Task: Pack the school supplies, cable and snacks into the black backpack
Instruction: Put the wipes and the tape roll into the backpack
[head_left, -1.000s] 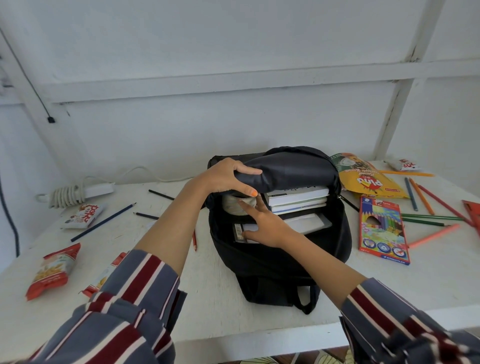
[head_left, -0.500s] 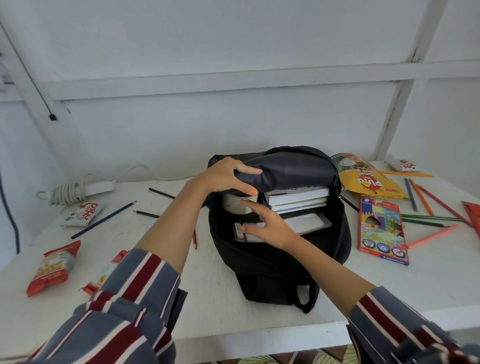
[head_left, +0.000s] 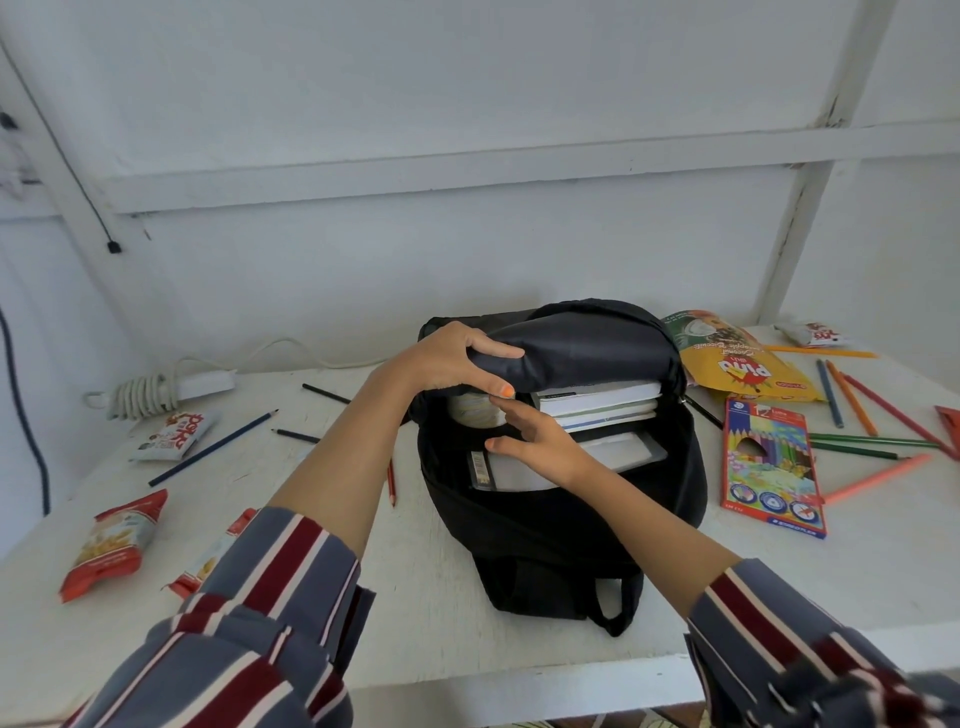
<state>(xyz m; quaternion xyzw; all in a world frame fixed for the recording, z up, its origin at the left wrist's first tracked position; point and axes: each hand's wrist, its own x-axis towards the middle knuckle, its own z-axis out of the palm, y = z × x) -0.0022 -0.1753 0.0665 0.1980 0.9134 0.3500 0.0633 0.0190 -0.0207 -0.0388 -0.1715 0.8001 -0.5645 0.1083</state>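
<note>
1. The black backpack (head_left: 561, 519) stands open on the desk (head_left: 415, 597), books (head_left: 597, 402) stacked inside.
2. Our left hand (head_left: 452, 358) grips its top flap, holding the mouth wide; our right hand (head_left: 540, 441), fingers loosely spread, rests at the opening.
3. We should lift the flap high so the pencil box (head_left: 769, 467) and red snack packet (head_left: 111, 543) slip in flat.

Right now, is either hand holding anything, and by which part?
The left hand grips the black backpack by the edge of its raised top flap. The right hand holds nothing; its fingers lie straight over the open compartment.
</note>
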